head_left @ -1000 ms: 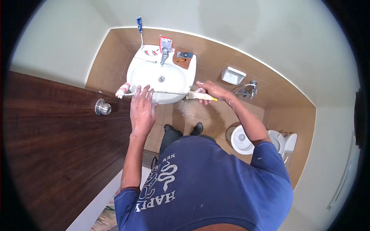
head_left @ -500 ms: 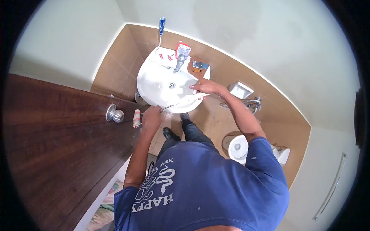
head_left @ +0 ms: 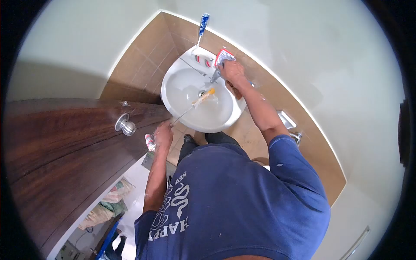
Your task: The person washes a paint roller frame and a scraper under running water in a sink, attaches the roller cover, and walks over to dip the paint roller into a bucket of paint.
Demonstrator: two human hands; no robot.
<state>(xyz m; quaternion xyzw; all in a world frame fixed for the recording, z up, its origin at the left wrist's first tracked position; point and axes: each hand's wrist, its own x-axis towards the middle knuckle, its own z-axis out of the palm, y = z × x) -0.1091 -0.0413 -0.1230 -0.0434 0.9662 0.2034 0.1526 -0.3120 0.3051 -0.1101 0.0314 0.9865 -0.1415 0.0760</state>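
Observation:
My left hand (head_left: 163, 136) is closed on the metal rod of a small paint roller (head_left: 202, 100). Its striped pink-and-white sleeve (head_left: 149, 142) sticks out left of that hand, near the door edge. The handle end, yellow at the tip and partly covered in something whitish, points over the white washbasin (head_left: 173, 93). At the back of the basin my right hand (head_left: 232, 70) is closed over the top of the faucet (head_left: 215, 76), its fingertips partly hidden. Behind it stands a red-and-white packet (head_left: 224, 55).
A second roller with a blue patterned handle (head_left: 204, 25) leans on the basin's back left corner. Brown material (head_left: 234, 90) lies on the right ledge, partly under my forearm. The dark wooden door (head_left: 65, 143) with a round knob (head_left: 125, 125) stands close on the left.
My right hand has left the roller's handle end at the basin's right rim and moved up to the faucet. The handle now shows over the basin, still held by my left hand.

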